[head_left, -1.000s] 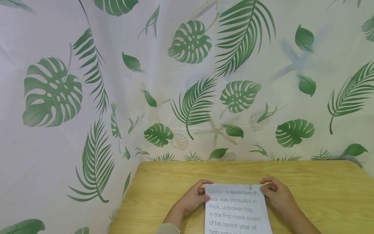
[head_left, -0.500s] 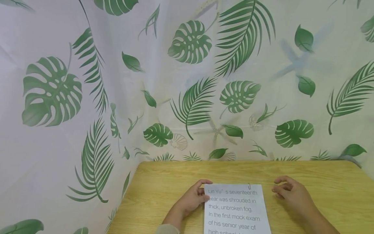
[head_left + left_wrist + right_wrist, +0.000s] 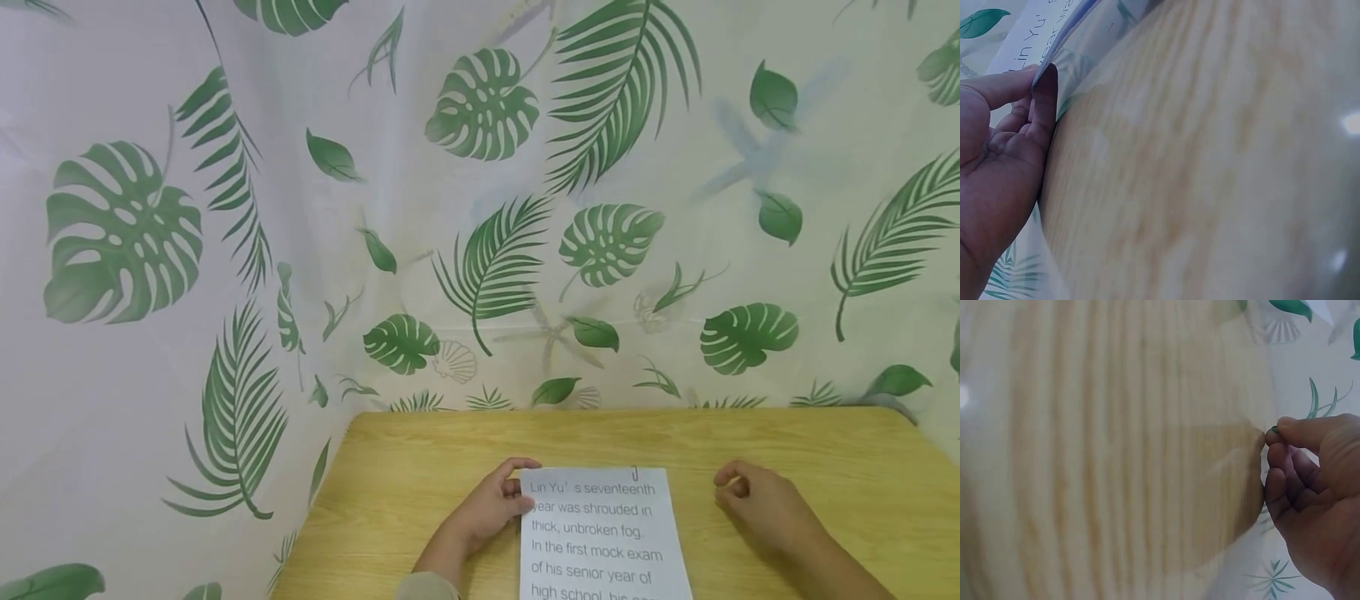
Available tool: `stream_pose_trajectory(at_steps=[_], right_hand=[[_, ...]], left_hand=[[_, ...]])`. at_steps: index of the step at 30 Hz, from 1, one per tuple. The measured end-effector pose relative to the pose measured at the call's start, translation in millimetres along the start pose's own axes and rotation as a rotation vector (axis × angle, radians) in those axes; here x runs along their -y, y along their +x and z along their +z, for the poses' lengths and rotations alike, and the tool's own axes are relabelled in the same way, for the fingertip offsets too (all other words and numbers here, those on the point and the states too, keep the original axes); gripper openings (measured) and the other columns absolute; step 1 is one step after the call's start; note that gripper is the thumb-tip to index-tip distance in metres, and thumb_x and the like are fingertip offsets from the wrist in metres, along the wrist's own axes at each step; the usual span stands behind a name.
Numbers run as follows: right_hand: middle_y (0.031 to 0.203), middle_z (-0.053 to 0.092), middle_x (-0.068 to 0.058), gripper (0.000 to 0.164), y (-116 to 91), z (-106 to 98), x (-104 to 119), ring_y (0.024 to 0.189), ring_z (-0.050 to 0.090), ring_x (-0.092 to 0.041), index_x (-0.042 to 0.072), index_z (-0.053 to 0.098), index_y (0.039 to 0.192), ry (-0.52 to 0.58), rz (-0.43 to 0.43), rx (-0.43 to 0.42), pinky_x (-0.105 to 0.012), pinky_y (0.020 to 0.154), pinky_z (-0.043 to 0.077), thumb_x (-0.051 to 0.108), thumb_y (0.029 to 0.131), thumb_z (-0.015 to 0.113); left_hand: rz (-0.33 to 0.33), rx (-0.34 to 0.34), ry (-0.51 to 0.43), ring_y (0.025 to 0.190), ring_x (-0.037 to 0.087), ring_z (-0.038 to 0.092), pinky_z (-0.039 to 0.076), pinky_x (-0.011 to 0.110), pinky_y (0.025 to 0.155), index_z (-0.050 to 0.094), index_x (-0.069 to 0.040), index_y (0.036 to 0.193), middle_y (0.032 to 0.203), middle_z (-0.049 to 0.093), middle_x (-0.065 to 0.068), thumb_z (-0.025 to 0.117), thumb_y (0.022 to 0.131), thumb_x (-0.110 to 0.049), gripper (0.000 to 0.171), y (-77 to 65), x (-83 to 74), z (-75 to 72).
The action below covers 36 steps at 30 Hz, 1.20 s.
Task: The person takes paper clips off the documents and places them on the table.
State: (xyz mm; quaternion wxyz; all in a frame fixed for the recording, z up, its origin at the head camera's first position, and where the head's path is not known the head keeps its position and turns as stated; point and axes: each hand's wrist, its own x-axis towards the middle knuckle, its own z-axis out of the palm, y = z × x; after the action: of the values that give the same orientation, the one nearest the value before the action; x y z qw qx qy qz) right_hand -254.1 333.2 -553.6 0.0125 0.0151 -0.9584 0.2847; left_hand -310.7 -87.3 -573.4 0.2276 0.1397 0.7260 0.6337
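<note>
Between its thumb and fingers my left hand [image 3: 486, 508] pinches the upper left edge of a white printed paper [image 3: 592, 533]. In the left wrist view the paper's edge [image 3: 1047, 59] stands up out of the thumb and fingertips. A thin reddish paper clip [image 3: 634, 473] sits on the top edge, near the right corner. Off to the right of the paper, my right hand [image 3: 772, 504] is held with curled fingers. The right wrist view has a small green thing [image 3: 1275, 429] showing between its thumb and index fingertip, mostly hidden by them.
The paper is over a yellow wood-grain table [image 3: 435, 442], whose far edge meets a white curtain [image 3: 637, 167] printed with green leaves. The same leaf print covers the left side. The paper's lower part runs out of the head view.
My right hand has left the paper's upper right corner and moved to the right, fingers still closed together. The left hand keeps its grip on the paper; the view has shifted slightly.
</note>
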Motion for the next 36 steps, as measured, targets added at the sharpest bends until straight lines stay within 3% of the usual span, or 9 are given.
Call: stream_pose_trajectory(at_steps=[7, 14, 18, 24, 33, 36], right_hand=[[0.089, 0.072, 0.001, 0.012, 3.2, 4.7, -4.8, 0.084, 0.066, -0.017, 0.011, 0.068, 0.102, -0.057, -0.051, -0.043, -0.041, 0.073, 0.055, 0.017, 0.091, 0.070], [0.088, 0.070, 0.004, 0.014, 7.3, 3.4, -10.4, 0.083, 0.063, -0.012, 0.012, 0.071, 0.102, -0.084, -0.064, -0.017, -0.034, 0.072, 0.053, 0.020, 0.091, 0.070], [0.092, 0.071, 0.004, 0.019, 9.0, -0.4, -10.8, 0.086, 0.062, -0.011, 0.011, 0.072, 0.106, -0.066, -0.037, 0.037, -0.033, 0.074, 0.053, 0.024, 0.093, 0.069], [0.099, 0.074, -0.002, 0.029, 11.6, -3.6, -11.2, 0.092, 0.068, -0.020, 0.007, 0.070, 0.114, -0.019, 0.004, 0.073, -0.043, 0.079, 0.056, 0.028, 0.094, 0.069], [0.098, 0.074, -0.004, 0.036, 12.2, -1.7, -17.7, 0.090, 0.069, -0.022, 0.007, 0.065, 0.121, -0.008, -0.002, 0.042, -0.049, 0.080, 0.056, 0.032, 0.095, 0.068], [0.096, 0.073, -0.003, 0.040, 10.4, -2.4, -18.3, 0.085, 0.067, -0.018, 0.004, 0.061, 0.129, 0.019, 0.002, 0.038, -0.045, 0.076, 0.056, 0.031, 0.099, 0.063]], left_hand=[[0.007, 0.009, -0.021, 0.101, 0.017, 0.070, 0.054, 0.027, 0.086, 0.055, -0.033, 0.135, 0.114, 0.071, 0.004, 0.062, 0.095, 0.000, 0.053, -0.4, 0.9, 1.1], [0.016, 0.005, -0.014, 0.101, 0.017, 0.069, 0.055, 0.028, 0.087, 0.054, -0.030, 0.136, 0.115, 0.070, 0.005, 0.062, 0.095, 0.001, 0.052, -0.2, 0.5, 1.8], [0.013, 0.005, -0.011, 0.101, 0.017, 0.069, 0.055, 0.028, 0.087, 0.054, -0.029, 0.137, 0.115, 0.070, 0.005, 0.061, 0.095, 0.001, 0.053, 0.0, -0.9, 2.3], [0.010, 0.005, -0.006, 0.101, 0.017, 0.069, 0.055, 0.027, 0.086, 0.054, -0.029, 0.138, 0.115, 0.071, 0.004, 0.061, 0.095, 0.001, 0.053, 0.0, -0.8, 2.4], [0.009, -0.001, -0.009, 0.101, 0.017, 0.070, 0.055, 0.027, 0.086, 0.055, -0.030, 0.136, 0.115, 0.071, 0.004, 0.061, 0.095, 0.001, 0.052, 0.1, 1.1, 1.5], [0.006, -0.007, -0.005, 0.101, 0.018, 0.070, 0.054, 0.028, 0.087, 0.055, -0.030, 0.136, 0.114, 0.071, 0.004, 0.062, 0.095, 0.000, 0.052, -0.9, 0.7, 0.8]])
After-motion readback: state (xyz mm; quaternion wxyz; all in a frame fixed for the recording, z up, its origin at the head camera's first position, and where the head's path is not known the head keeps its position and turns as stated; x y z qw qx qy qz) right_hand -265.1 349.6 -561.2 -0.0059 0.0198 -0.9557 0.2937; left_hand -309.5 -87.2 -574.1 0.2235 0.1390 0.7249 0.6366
